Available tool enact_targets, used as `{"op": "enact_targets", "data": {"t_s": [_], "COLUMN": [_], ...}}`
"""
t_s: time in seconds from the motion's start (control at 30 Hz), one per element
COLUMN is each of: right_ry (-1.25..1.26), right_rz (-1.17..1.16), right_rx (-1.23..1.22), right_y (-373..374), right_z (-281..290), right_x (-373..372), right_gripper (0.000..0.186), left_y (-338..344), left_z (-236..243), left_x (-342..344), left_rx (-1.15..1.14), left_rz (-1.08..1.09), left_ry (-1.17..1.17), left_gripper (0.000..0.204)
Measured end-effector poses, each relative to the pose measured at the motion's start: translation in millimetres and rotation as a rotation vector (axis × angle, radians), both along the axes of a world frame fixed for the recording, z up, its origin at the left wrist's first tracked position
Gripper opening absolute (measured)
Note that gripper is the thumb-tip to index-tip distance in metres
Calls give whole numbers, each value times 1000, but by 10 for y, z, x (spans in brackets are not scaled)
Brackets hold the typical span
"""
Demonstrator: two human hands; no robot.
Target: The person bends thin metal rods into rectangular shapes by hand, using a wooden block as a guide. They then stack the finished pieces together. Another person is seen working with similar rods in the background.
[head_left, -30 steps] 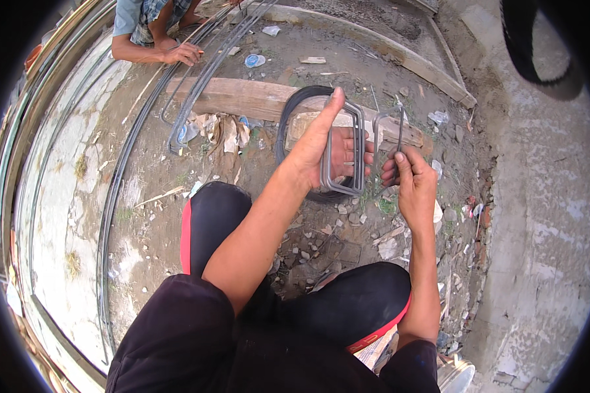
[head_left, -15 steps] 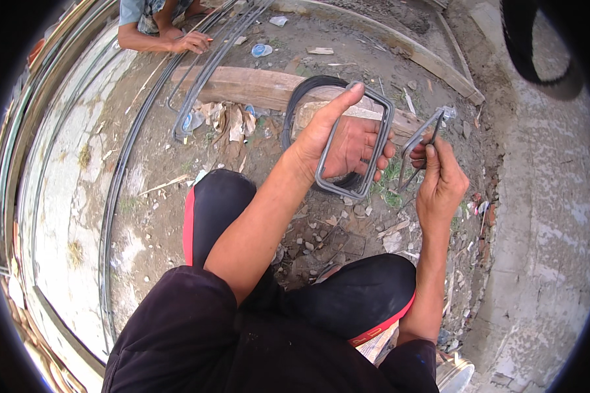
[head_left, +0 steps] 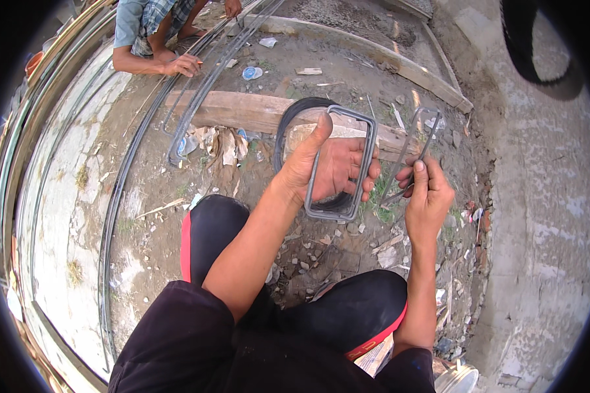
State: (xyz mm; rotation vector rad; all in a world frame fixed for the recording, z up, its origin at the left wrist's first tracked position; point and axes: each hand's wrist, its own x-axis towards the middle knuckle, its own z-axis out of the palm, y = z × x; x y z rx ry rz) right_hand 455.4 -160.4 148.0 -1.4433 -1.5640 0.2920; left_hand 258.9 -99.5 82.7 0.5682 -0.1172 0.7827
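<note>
In front of my knees, my left hand (head_left: 334,169) holds a small stack of rectangular steel rebar stirrups (head_left: 331,215). The fingers curl round the stack's right side, and the thumb lies at its upper left. To the right, my right hand (head_left: 429,200) pinches a single bent-rod stirrup (head_left: 431,133) between thumb and fingers. This one tilts upright and stays apart from the stack. Behind my left hand lies a coil of black wire (head_left: 282,134), partly hidden, on the ground by a wooden beam (head_left: 242,109).
Long steel bars (head_left: 119,177) run along the left. At the far left, another person's hand (head_left: 185,65) rests near more bars. A concrete strip (head_left: 537,209) borders the right side. Stones and scraps litter the dirt, and a bucket (head_left: 462,378) stands at lower right.
Both hands have shifted slightly left and down in the picture. The right hand's stirrup has turned, so its rectangular outline shows more fully. The other person's second hand has come into view.
</note>
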Motion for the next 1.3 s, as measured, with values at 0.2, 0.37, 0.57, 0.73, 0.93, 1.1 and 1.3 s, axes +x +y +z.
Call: {"op": "enact_targets", "data": {"t_s": [0.2,0.37,0.57,0.73,0.93,1.1,1.3], "right_ry": [16,-19,84,94,-388,-573,-512], "right_rz": [53,131,191,56,-10,184,219], "right_rx": [-69,-149,-245,-92,157,193,134], "right_y": [-79,-79,-41,-42,-128,-183,-147], "right_z": [89,52,-43,15,112,31,-39], "right_x": [-78,-70,-80,-57,-189,-413,-411], "right_gripper": [22,22,23,21,10,12,14], "left_y": [-34,-35,-42,-32,-49,-65,-91], "left_z": [16,81,120,116,142,100,24], "left_x": [17,-30,-15,-31,51,155,173], "left_rx": [88,192,216,166,118,9,-93], "left_rz": [191,425,501,521,591,620,645], "left_ry": [125,501,590,598,563,589,592], "left_gripper": [84,81,73,73,71,61,57]}}
